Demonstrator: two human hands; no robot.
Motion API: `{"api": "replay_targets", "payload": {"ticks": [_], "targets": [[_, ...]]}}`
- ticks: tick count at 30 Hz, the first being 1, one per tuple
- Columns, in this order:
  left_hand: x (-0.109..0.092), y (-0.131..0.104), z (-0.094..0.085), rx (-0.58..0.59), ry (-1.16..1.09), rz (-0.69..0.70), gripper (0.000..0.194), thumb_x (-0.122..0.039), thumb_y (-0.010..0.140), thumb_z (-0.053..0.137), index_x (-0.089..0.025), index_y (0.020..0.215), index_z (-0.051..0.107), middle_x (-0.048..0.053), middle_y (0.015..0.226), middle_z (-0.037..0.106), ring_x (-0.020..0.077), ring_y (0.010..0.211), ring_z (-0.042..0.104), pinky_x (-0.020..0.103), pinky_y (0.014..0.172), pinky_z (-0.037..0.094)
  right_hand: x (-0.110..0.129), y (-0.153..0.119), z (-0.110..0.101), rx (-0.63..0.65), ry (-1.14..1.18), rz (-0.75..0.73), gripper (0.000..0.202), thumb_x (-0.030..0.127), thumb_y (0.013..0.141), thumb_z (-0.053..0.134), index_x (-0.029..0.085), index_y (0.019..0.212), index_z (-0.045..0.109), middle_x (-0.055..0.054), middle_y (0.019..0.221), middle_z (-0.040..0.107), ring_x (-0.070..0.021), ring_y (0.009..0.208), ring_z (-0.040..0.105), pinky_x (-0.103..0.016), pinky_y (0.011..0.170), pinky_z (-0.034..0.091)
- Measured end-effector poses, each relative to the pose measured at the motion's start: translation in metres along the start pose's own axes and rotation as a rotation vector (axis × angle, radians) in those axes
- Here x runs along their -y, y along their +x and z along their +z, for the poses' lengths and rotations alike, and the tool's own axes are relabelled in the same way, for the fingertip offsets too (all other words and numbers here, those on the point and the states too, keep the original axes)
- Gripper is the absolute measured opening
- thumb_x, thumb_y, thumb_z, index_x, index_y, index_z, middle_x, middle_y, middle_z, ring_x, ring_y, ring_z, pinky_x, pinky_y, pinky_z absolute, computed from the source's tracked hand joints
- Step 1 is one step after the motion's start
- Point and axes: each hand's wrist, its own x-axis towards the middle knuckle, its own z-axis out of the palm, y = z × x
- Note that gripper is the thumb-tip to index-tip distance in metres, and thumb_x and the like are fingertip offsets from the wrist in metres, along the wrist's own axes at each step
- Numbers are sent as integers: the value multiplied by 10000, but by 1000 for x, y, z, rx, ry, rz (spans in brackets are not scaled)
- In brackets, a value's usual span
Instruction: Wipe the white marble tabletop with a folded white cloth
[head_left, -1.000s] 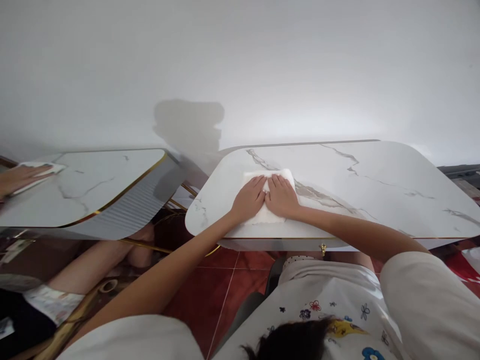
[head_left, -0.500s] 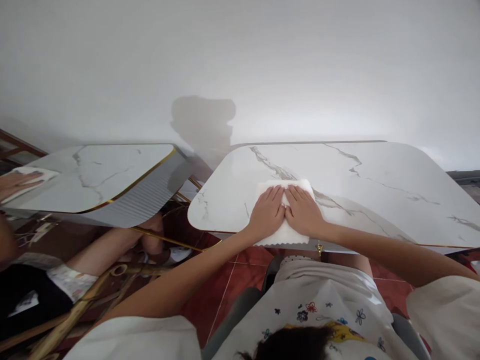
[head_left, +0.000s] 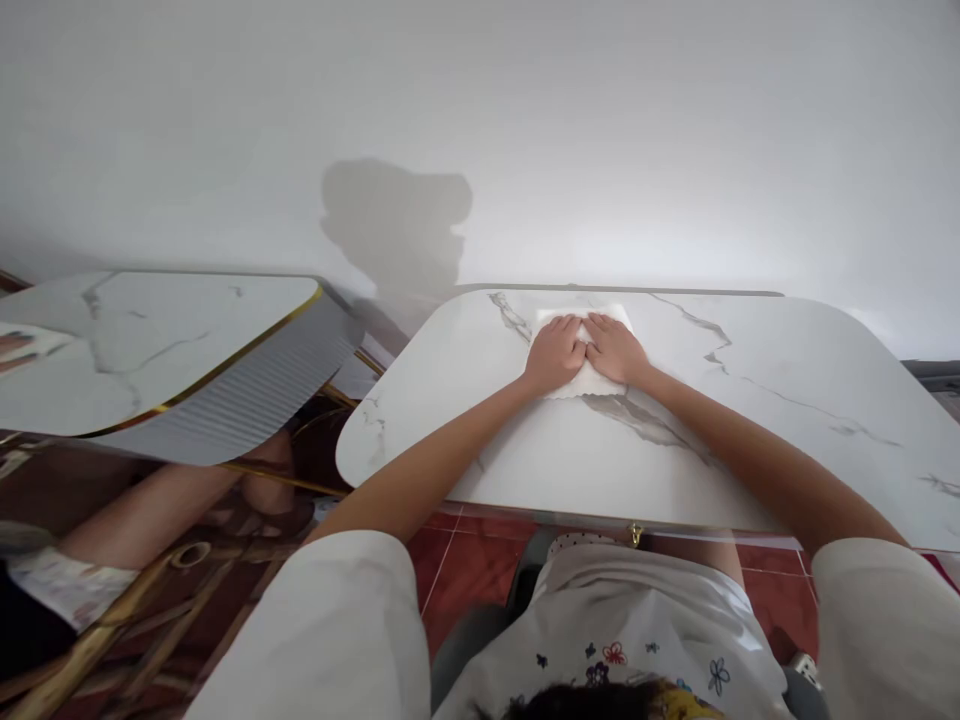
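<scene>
A white cloth (head_left: 577,378) lies flat on the marble-patterned tabletop (head_left: 480,450), close to the edge along the wall. Pressing down on its left half is my left hand (head_left: 556,352), palm down with fingers stretched out. My right hand (head_left: 615,350) rests the same way on the right half, fingers flat. The two hands meet at the thumbs over the middle of the cloth. Neither hand is wrapped round it; the palms hide part of the cloth. A broad grey vein in the marble pattern shows below the cloth.
To the left stands a second marble-patterned table (head_left: 187,330) with a gold rim. Another person's hand (head_left: 16,350) lies on a white cloth there. A wooden chair (head_left: 127,610) stands below. The white wall (head_left: 600,140) runs behind both tables.
Both hands have pushed the cloth away from me across the tabletop, toward the wall. My view has shifted slightly, and the left table sits further left.
</scene>
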Motion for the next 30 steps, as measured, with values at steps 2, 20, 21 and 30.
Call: {"api": "replay_targets", "payload": {"ticks": [2, 20, 21, 30], "targets": [[15, 16, 6, -8, 7, 3, 392, -173, 824, 353, -129, 1180, 512, 113, 1250, 552, 249, 1203, 458, 405, 1051, 343, -6, 19, 3, 2, 0, 11, 532, 219, 898, 314, 50, 1401, 344, -140, 1474, 330, -256, 1361, 275, -391, 1113, 189], [49, 97, 47, 14, 58, 5, 382, -165, 840, 328, -121, 1185, 488, 137, 1225, 545, 263, 1177, 457, 411, 1030, 337, -72, 95, 13, -51, 59, -10, 506, 216, 868, 369, 42, 1340, 430, -143, 1415, 426, -237, 1309, 363, -347, 1093, 227], [44, 99, 47, 21, 56, 13, 388, -167, 843, 324, -115, 1192, 483, 139, 1232, 543, 263, 1181, 456, 407, 1034, 333, -75, 92, 13, -60, 58, -1, 505, 214, 867, 367, 39, 1337, 432, -145, 1413, 429, -239, 1308, 363, -348, 1092, 228], [17, 96, 55, 30, 15, 113, 427, -176, 859, 310, -132, 1263, 439, 112, 1325, 492, 235, 1259, 411, 391, 1076, 302, -81, 54, 8, -102, 28, 124, 530, 213, 885, 313, 1, 1365, 376, -159, 1451, 365, -272, 1340, 296, -402, 1099, 199]]}}
